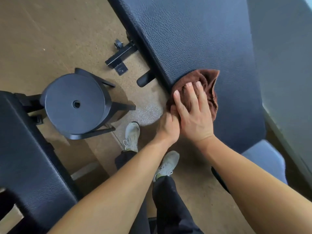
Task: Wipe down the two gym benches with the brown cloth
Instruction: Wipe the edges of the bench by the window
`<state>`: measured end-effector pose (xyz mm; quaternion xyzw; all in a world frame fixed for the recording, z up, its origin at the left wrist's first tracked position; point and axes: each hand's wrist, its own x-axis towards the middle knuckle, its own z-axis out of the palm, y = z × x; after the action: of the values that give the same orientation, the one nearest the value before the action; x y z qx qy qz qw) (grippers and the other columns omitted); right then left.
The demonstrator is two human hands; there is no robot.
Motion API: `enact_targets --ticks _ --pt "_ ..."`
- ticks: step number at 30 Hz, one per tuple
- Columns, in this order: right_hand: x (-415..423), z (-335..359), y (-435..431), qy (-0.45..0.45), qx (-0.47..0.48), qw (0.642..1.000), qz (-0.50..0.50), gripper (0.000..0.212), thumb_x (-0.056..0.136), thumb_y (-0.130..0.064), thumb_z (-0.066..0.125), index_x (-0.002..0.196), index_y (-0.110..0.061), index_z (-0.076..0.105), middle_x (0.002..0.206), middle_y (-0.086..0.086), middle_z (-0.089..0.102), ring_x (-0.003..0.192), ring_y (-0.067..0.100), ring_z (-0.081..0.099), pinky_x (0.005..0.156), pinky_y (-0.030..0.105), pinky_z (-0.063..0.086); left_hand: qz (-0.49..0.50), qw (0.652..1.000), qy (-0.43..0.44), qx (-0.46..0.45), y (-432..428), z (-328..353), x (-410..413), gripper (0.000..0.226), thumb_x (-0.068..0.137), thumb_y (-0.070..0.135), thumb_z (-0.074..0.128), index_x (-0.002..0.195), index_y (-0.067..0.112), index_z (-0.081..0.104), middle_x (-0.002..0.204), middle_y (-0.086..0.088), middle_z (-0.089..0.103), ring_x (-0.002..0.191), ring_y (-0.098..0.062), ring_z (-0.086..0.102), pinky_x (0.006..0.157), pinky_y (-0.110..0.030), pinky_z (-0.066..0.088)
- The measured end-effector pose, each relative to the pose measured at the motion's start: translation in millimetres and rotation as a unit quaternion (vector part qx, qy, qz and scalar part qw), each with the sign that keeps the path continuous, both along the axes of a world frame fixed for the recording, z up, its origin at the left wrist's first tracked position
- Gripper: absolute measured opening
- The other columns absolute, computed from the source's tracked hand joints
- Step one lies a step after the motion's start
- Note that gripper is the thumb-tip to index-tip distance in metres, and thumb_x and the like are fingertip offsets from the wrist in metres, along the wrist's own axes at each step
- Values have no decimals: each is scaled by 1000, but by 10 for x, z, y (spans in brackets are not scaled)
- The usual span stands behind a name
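Note:
A long dark padded gym bench [194, 39] runs from the top centre down to the right. The brown cloth [211, 88] is bunched on its left edge. My right hand [192, 112] lies flat on top of the cloth, fingers spread, pressing it onto the pad. My left hand [167, 125] grips the cloth's lower corner at the bench edge, partly tucked under the right hand. A second dark bench [28, 162] fills the lower left corner.
A round dark weight plate [74, 102] rests on a black stand between the benches. The bench's black foot with a wheel [121, 54] sits on the tan floor. My feet in pale shoes [131, 135] stand by the bench. A grey wall [287, 65] is at the right.

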<state>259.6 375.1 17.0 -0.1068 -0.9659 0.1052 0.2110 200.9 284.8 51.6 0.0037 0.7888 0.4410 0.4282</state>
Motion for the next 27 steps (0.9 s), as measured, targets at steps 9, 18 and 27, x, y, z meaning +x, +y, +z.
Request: enact_targets --ticks 9,18,27 --pt "105 288 58 -101 -3 995 11 62 104 -18 52 157 -8 21 156 31 29 144 55 23 118 60 23 55 997 -51 -31 23 338 8 55 105 44 32 136 3 51 141 -22 51 131 -35 48 110 -40 37" --pt "404 -188 -78 -33 8 998 -56 52 104 -19 53 151 -7 34 148 33 40 138 55 35 118 60 26 -19 999 -1 -36 -35 -181 384 50 106 36 28 129 -2 53 135 -27 54 126 -39 51 106 -49 41" --pt "1261 -402 -21 -135 -2 991 2 63 106 -13 42 158 -8 6 156 33 25 143 57 21 120 62 17 -57 996 -11 -63 -60 -287 1076 49 108 33 27 130 -2 54 134 -25 55 124 -37 51 100 -36 39"
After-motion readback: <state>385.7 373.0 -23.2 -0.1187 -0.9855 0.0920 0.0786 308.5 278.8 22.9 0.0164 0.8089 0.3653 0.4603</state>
